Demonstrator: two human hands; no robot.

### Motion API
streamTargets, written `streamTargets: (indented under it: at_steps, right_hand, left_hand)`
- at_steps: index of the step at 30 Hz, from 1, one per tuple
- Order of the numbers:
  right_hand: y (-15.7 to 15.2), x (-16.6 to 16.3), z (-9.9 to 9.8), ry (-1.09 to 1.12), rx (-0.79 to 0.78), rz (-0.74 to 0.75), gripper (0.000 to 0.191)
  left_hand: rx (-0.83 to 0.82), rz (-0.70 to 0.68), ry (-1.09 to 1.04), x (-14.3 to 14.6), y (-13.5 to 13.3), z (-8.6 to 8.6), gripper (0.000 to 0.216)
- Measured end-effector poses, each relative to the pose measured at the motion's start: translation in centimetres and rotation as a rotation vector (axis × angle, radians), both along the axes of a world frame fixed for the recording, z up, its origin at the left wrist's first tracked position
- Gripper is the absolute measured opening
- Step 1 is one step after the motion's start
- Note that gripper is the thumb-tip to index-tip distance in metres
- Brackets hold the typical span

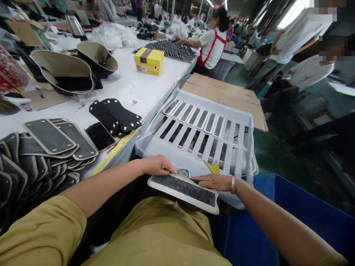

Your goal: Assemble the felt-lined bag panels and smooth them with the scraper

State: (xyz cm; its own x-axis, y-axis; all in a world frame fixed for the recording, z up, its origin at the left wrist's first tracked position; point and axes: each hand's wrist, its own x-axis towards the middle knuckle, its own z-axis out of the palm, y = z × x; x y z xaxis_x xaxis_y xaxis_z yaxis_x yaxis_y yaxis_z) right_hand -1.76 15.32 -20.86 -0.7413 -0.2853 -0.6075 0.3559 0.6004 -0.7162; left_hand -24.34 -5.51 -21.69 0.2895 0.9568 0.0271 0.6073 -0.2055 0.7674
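A flat cream-edged panel with a dark grey fuzzy strip [185,191] lies across my lap, tilted down to the right. My left hand [156,165] curls over its upper left edge, fingers closed on it. Along the panel's upper right edge my right hand [215,182] rests with fingers pressed together, a metal bracelet at the wrist. A small grey piece [183,172] shows between the two hands. Behind the panel stands an overturned white slotted crate [238,127] with a yellow scrap [213,167] on it.
On the white table at left lie stacks of similar dark panels [41,147], a phone [100,136], black tabs with rivets [116,115], curved shells [62,70] and a yellow box [149,61]. A blue bin [288,210] sits at right, cardboard [222,94] beyond. Other people work further off.
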Motion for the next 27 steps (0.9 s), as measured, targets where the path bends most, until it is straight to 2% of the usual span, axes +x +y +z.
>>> streamTargets:
  at_steps: [7,12,19,27]
  right_hand:
    - [-1.7,-2.0,-0.4,0.095,-0.044,-0.006,0.063]
    - [-1.9,-3.4,-0.9,0.083,-0.095,0.038,0.061]
    - [-3.0,-5.6,-1.3,0.092,-0.088,0.067,0.064]
    - [-4.1,-7.1,-1.8,0.139,-0.106,0.058,0.066]
  left_hand:
    - [0.010,-0.016,0.017,0.0,0.1,0.2,0.035]
    - [0.008,-0.037,0.009,-0.2,0.2,-0.1,0.037]
    - [0.026,-0.065,-0.010,-0.4,0.2,-0.4,0.036]
    - [-0.040,0.032,-0.100,-0.8,-0.6,-0.6,0.032]
